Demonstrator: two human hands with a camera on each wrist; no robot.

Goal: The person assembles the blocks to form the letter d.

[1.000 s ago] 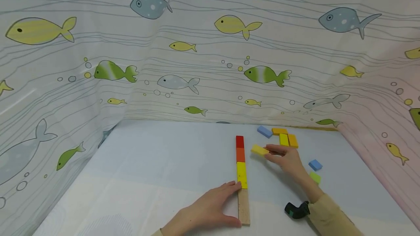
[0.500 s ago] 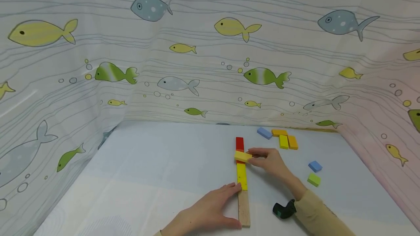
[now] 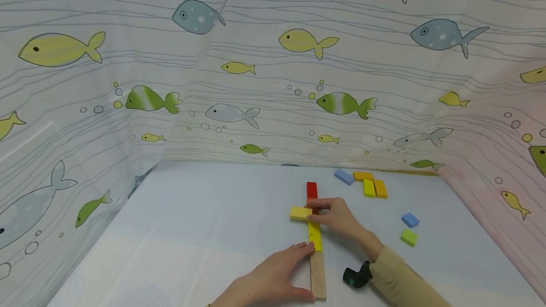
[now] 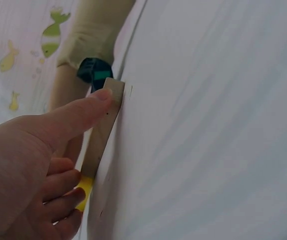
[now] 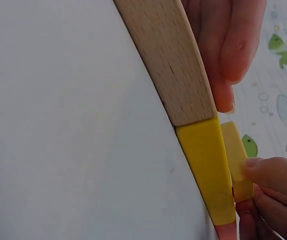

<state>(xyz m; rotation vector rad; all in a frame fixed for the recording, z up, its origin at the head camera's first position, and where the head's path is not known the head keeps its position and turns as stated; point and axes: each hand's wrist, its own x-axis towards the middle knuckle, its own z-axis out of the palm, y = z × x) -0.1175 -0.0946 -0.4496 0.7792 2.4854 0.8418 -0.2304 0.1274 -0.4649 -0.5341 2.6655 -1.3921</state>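
A white sheet [image 3: 273, 79] printed with fish stands behind the worktop and along both sides. Before it spreads the pale worktop [image 3: 204, 217]. A beige sleeve [image 3: 405, 278] covers the right forearm.

The hands are apart. The left hand [image 3: 273, 271] rests along the left side of a row of blocks, thumb by the near end of a plain wooden block [image 3: 317, 276] and fingertips touching the yellow block [image 3: 314, 236] beyond it. The right hand [image 3: 339, 214] reaches across the row from the right, pinching a pale yellow block [image 3: 300, 213] between thumb and fingers.

A black device [image 3: 357, 276] sits beside the right wrist. The pale yellow block is at the row's left side, level with the far end of the yellow block; whether it touches the worktop is hard to judge. A red block [image 3: 312, 189] ends the row.

Farther right, two orange blocks [image 3: 380, 189] and a loose yellow block [image 3: 368, 188] lie close together, a blue block [image 3: 344, 176] just to their left. Nearer the person lie a smaller blue block [image 3: 410, 220] and a green block [image 3: 409, 238].
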